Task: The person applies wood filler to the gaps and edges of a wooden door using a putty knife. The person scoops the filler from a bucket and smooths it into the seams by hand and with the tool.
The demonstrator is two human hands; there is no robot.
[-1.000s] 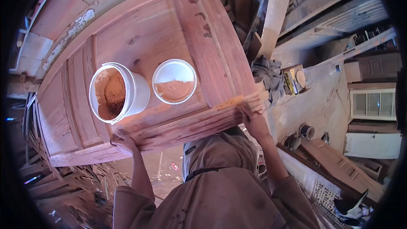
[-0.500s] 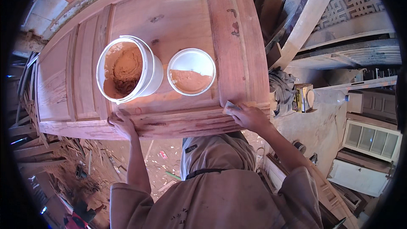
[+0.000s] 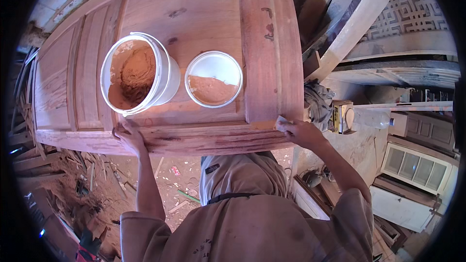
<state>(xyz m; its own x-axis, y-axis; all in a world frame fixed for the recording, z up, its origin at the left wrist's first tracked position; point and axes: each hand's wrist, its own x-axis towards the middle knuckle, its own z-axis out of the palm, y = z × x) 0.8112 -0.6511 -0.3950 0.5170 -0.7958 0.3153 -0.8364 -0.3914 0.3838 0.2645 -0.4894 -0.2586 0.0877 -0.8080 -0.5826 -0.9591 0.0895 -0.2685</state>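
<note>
The right hand [image 3: 305, 134], pinching a grey scraper [image 3: 280, 122], has slid toward the near right corner of the door [image 3: 208, 19], baring seemingly spread orange filler [image 3: 263, 125]; the left hand [image 3: 131, 138], grip unclear, rests apart on the near edge.

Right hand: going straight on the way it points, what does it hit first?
Likely the white lid, at its lower-right rim, if the right hand moves level over the door; depth is hard to judge from one view.
</note>
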